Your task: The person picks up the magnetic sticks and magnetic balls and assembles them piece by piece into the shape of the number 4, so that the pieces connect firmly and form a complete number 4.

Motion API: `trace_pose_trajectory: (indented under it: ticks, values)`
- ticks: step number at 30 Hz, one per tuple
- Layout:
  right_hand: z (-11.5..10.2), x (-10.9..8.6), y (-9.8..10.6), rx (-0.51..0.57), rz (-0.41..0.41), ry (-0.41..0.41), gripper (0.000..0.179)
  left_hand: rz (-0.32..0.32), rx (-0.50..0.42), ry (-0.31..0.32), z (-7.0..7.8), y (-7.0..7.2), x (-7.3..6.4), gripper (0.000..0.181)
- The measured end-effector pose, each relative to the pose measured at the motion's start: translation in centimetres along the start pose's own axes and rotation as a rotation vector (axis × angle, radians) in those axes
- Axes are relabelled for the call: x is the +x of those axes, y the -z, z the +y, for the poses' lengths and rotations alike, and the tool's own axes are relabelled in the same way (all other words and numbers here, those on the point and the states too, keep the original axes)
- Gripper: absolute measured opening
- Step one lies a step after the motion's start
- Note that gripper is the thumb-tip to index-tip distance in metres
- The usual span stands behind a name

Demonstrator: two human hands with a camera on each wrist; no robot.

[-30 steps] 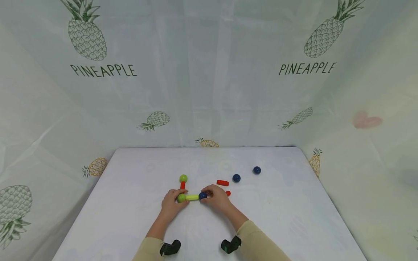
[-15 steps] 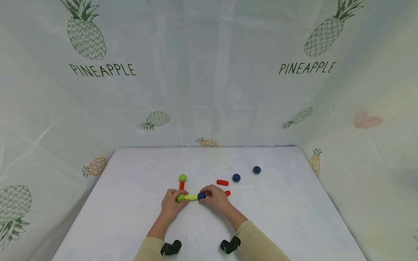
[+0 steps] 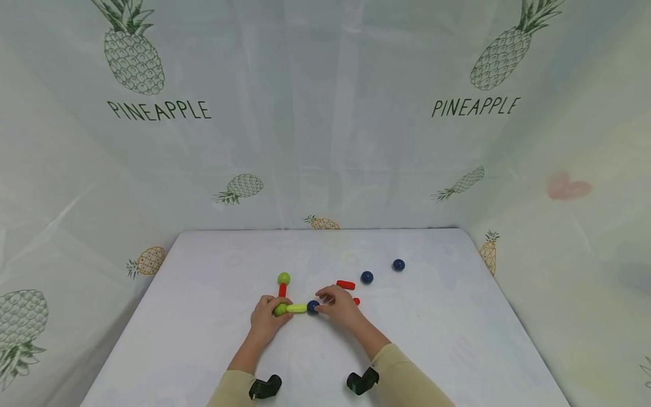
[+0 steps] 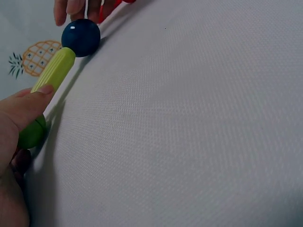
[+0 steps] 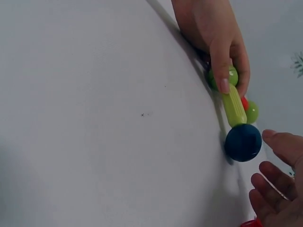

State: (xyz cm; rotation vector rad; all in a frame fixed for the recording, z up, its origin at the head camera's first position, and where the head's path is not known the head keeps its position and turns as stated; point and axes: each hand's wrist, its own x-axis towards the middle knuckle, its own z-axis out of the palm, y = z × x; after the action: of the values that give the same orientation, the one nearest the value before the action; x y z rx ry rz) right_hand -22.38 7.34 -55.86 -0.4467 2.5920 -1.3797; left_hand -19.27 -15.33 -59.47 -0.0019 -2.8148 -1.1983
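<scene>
My left hand [image 3: 264, 318] grips a green ball [image 3: 280, 309], thumb and fingers around it. From that ball a yellow-green rod [image 3: 296, 308] runs right to a dark blue ball [image 3: 312, 307] at its end. A red rod [image 3: 282, 290] reaches away from the held ball toward a second green ball [image 3: 283, 277]. My right hand [image 3: 341, 308] is beside the blue ball. In the right wrist view its thumb [image 5: 281, 142] and loosely bent fingers stand apart, a small gap off the ball, holding nothing.
A loose red rod [image 3: 346, 285] lies behind my right hand. Another red rod [image 3: 356, 301] is partly hidden by that hand. Two more blue balls, a nearer one [image 3: 367, 277] and a farther one [image 3: 399, 264], sit on the white table [image 3: 447, 339]. A pineapple-print curtain surrounds it.
My right hand has let go of the blue ball and drawn slightly back to the right, fingers spread. The left hand keeps its grip, with the joined pieces shifted slightly left.
</scene>
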Motion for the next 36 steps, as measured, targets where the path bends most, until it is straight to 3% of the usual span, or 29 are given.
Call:
trace_pose_trajectory:
  ticks: [12,20,29,36]
  values:
    - [1.4,-0.5,2.1,0.02,0.121,0.092,0.029,0.001,-0.01,-0.001,-0.2,0.0,0.0,0.022]
    - [1.5,-1.4,2.9,0.015,0.206,0.01,0.026,0.008,-0.017,0.01,-0.3,-0.2,0.1,0.023]
    - [1.8,-1.9,3.5,-0.023,0.231,-0.089,0.027,-0.016,-0.04,0.024,-0.5,0.0,0.2,0.022]
    - [2.8,-1.8,3.8,-0.13,0.214,-0.08,0.03,-0.026,-0.045,0.02,-0.5,0.1,0.2,0.022]
